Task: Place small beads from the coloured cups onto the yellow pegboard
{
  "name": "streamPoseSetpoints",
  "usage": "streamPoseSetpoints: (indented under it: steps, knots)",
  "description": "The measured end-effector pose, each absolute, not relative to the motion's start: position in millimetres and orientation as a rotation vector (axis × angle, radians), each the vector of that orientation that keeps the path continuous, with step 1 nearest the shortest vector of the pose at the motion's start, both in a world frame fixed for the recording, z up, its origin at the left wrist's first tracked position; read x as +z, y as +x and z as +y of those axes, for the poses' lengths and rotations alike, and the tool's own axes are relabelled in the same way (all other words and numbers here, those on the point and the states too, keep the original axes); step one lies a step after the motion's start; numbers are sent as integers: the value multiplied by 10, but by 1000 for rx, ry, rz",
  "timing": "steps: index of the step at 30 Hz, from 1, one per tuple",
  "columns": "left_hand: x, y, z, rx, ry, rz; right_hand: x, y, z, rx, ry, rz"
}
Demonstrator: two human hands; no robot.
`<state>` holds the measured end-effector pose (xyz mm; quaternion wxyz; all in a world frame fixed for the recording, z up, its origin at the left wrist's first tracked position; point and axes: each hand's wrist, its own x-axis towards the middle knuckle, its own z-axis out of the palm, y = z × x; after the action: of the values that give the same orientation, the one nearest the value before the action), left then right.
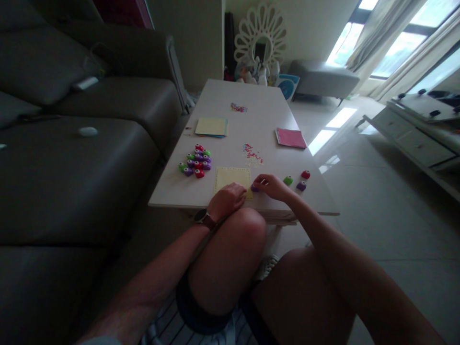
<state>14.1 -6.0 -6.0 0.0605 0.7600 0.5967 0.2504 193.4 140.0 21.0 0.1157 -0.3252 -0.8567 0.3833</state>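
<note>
A pale yellow sheet of paper (pixel 233 177) with a row of small marks along its edges lies at the table's near edge. My left hand (pixel 230 196) rests flat on its lower part, fingers stretched toward the right. At the sheet's right edge, my right hand (pixel 269 186) has its fingers closed on a small purple craft punch (pixel 255 188), partly hidden by them. To the right of that hand are a green punch (pixel 288 180), a red punch (pixel 305 174) and another purple punch (pixel 301 185). Red and pale paper bits (pixel 253 154) are scattered just beyond the sheet.
Several red, purple and green punches (pixel 197 163) cluster at the left of the white table (pixel 251 100). Behind them is a stack of coloured paper (pixel 212 127). A pink pad (pixel 291 138) lies at right, and colourful bits (pixel 238 108) farther back. A sofa (pixel 118 120) flanks the table's left.
</note>
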Motion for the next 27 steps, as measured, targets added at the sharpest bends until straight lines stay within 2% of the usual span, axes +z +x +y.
streamPoseSetpoints:
  steps: [20,27]
  knots:
    - [-117,138,-37,790,2288,1795,147,1829,1366,1125,-899,-2482]
    - [-71,158,-35,795,2374,1767,117,1808,1380,1229,-921,-2403]
